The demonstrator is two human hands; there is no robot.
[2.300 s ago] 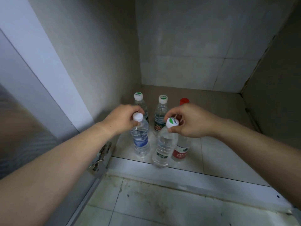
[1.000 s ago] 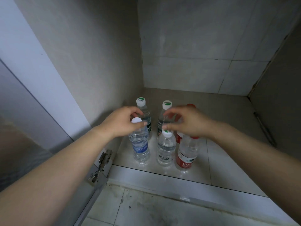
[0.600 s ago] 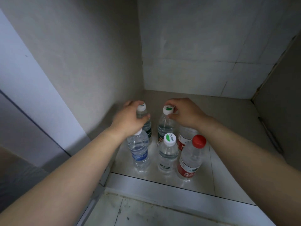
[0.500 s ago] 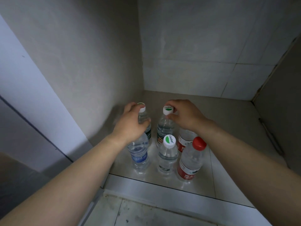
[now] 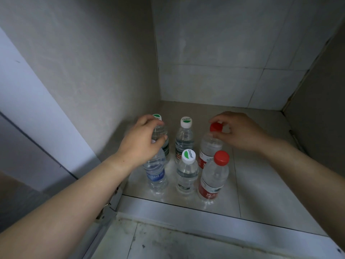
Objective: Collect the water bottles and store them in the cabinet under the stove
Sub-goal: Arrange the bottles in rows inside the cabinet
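Observation:
Several clear water bottles stand in two rows on the tiled cabinet floor. In the back row are a green-capped bottle, a second green-capped bottle and a red-capped bottle. The front row holds a blue-label bottle, a white-capped bottle and a red-label bottle. My left hand grips the back left bottle below its cap and hides the blue-label bottle's cap. My right hand pinches the back red cap.
The cabinet's left wall stands close beside the left bottles. The tiled back wall and the right wall close the space. A raised sill runs along the front, with a door hinge at its left end.
My right hand has moved from the back middle bottle's cap to the back right red cap. My left hand has stayed on the back left bottle.

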